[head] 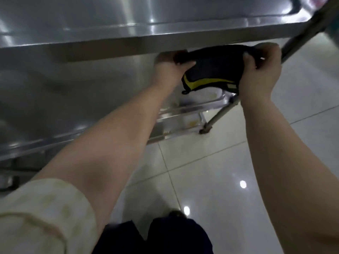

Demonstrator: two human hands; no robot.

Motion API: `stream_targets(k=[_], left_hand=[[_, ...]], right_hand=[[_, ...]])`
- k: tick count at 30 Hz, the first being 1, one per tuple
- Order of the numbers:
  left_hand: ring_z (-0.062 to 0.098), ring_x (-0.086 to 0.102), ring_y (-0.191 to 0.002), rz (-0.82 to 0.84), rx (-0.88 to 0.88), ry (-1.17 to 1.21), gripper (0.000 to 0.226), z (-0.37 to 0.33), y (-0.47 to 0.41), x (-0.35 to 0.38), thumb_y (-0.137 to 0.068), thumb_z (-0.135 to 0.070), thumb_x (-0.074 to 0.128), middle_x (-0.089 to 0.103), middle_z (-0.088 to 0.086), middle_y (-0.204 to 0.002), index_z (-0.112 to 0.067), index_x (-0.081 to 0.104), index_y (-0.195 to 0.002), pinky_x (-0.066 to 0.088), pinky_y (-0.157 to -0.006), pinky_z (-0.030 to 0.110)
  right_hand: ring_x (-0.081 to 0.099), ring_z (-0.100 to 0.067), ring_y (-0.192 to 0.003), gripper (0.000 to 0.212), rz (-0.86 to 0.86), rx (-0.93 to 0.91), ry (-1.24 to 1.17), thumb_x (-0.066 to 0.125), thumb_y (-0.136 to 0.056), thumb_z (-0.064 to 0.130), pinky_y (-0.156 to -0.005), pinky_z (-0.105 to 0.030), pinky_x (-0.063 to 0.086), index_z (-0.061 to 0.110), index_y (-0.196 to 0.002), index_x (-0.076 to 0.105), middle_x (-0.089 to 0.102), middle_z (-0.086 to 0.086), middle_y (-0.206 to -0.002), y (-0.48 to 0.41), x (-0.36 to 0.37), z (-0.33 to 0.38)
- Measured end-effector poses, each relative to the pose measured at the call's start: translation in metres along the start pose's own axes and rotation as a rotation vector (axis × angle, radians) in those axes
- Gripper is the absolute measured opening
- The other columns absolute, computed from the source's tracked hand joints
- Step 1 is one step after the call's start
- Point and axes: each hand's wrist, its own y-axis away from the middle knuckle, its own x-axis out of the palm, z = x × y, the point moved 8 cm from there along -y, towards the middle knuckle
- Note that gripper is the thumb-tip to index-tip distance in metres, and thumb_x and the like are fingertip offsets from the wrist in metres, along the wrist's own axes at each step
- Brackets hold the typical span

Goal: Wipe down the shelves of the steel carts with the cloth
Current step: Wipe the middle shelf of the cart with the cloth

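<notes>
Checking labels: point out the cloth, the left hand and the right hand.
cloth (216, 70): head view, its dark middle part.
left hand (170, 67): head view, back of the hand.
right hand (262, 72): head view, back of the hand.

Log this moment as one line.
left hand grips black-and-yellow cloth | right hand grips same cloth | cloth held by steel cart's top shelf edge
</notes>
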Motion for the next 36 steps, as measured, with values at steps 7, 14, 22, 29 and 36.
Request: stream_targets(k=[7,14,22,29,36], left_hand=[[0.024,0.059,-0.109,0.332,0.182,-0.564,0.024,0.083,-0.031,0.073,-0.087,-0.016,0.064,0.067,0.004,-0.116,-0.019,0.068,-0.111,0.039,-0.084,0.02],[0.031,0.037,-0.135,0.122,0.285,-0.755,0.038,0.127,-0.032,0.027,-0.097,-0.022,0.045,0.051,0.011,-0.139,-0.018,0.053,-0.134,0.022,-0.113,0.044],[0.025,-0.003,-0.149,0.275,0.015,-1.134,0.052,0.193,-0.049,-0.026,-0.103,-0.041,0.019,0.005,-0.003,-0.163,-0.03,0.012,-0.154,0.0,-0.117,0.056],[0.023,0.008,-0.149,0.209,0.077,-1.013,0.05,0.195,-0.042,-0.029,-0.104,-0.032,0.024,0.012,0.0,-0.162,-0.024,0.019,-0.153,0.006,-0.119,0.048],[0.024,0.01,-0.148,0.154,0.054,-0.93,0.054,0.202,-0.044,-0.041,-0.101,-0.019,0.029,0.014,0.004,-0.162,-0.021,0.019,-0.153,0.006,-0.12,0.039]], right_hand=[[0.058,-0.019,-0.097,0.023,0.32,-0.111,0.183,0.066,-0.084,0.003,-0.083,-0.025,0.043,0.022,-0.094,0.059,0.059,0.0,-0.1,0.039,0.067,-0.114],[0.058,-0.003,-0.079,0.017,0.475,-0.211,0.189,0.057,-0.088,0.046,-0.068,-0.021,0.044,0.032,-0.09,0.065,0.062,0.015,-0.082,0.05,0.09,-0.142],[-0.02,-0.031,-0.146,0.066,1.0,-0.133,0.763,0.038,-0.085,0.077,-0.113,-0.055,-0.016,0.065,-0.142,0.006,-0.007,0.023,-0.16,0.03,0.177,-0.186],[-0.017,-0.044,-0.144,0.054,0.84,-0.059,0.864,0.017,-0.096,0.063,-0.107,-0.069,-0.015,0.058,-0.146,-0.003,-0.009,0.015,-0.162,0.043,0.23,-0.164],[-0.009,-0.037,-0.148,0.054,0.915,-0.367,0.767,0.023,-0.094,0.065,-0.109,-0.066,-0.015,0.059,-0.145,0.005,0.002,0.019,-0.162,0.105,0.282,-0.115]])
